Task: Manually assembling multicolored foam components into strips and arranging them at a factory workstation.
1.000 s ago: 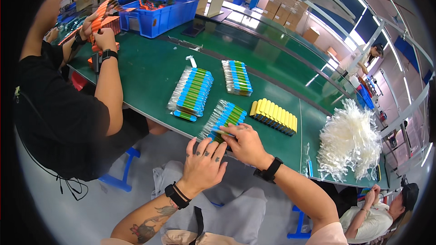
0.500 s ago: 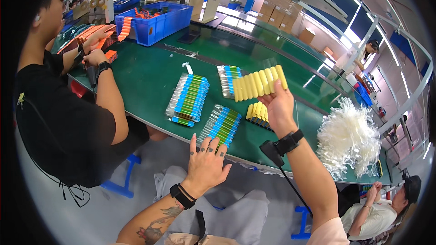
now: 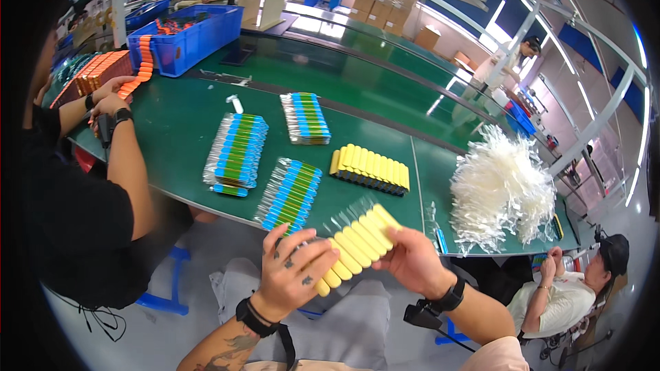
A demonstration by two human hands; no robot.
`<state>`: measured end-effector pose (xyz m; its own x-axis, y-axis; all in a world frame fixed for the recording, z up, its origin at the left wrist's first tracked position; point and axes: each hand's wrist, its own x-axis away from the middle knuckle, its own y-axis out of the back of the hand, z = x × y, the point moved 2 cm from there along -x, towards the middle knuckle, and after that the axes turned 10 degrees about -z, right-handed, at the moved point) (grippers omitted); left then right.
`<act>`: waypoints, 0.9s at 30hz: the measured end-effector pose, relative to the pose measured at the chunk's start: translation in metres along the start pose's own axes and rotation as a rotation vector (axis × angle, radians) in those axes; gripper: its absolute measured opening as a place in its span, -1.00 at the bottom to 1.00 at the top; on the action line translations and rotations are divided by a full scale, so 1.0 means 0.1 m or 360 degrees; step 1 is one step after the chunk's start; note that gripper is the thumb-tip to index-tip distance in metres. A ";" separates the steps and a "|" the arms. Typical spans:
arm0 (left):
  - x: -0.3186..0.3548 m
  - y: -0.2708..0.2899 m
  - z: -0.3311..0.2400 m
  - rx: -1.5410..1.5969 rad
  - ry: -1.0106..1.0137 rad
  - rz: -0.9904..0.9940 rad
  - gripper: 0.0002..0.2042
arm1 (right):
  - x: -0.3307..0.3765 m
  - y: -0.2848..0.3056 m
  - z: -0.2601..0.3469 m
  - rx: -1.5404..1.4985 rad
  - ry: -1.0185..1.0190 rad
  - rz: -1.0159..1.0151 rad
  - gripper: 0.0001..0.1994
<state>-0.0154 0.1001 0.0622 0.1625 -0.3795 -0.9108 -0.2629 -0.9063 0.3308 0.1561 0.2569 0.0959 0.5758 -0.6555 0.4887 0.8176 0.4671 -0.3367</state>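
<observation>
A flat row of yellow cylinders (image 3: 357,239), with clear film standing off its far edge, is held in front of me near the table's front edge. My right hand (image 3: 414,261) pinches its right end between thumb and fingers. My left hand (image 3: 294,268) is closed over its left end, fingers across the cylinders. Just beyond my left hand lies a stack of blue-and-green strips (image 3: 292,192) with clear film ends. A taller pile of the same strips (image 3: 237,151) is to its left, another pile (image 3: 306,118) farther back. A stack of yellow cylinder rows (image 3: 371,167), dark underneath, lies beyond the held row.
A heap of white plastic strips (image 3: 502,192) covers the table's right part. Small blue pieces (image 3: 441,239) lie near the front edge. At left, a co-worker's hands (image 3: 113,99) hold an orange strip by a blue bin (image 3: 185,45). Another person (image 3: 570,282) sits at right.
The row of yellow cylinders has come down toward me from over the table. My left hand has left the blue-and-green stack and now holds the row's left end. The view has shifted right.
</observation>
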 end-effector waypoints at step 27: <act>-0.15 -0.92 0.11 0.0207 -0.0188 0.1259 -0.39 | 0.01 1.08 0.04 0.2719 0.1373 -0.0629 -0.67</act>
<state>-0.0037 0.1905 0.0425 -0.2177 -0.8704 -0.4417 -0.3678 -0.3460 0.8631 0.2449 0.3090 0.0627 0.6745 -0.6700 -0.3100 0.3211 -0.1118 0.9404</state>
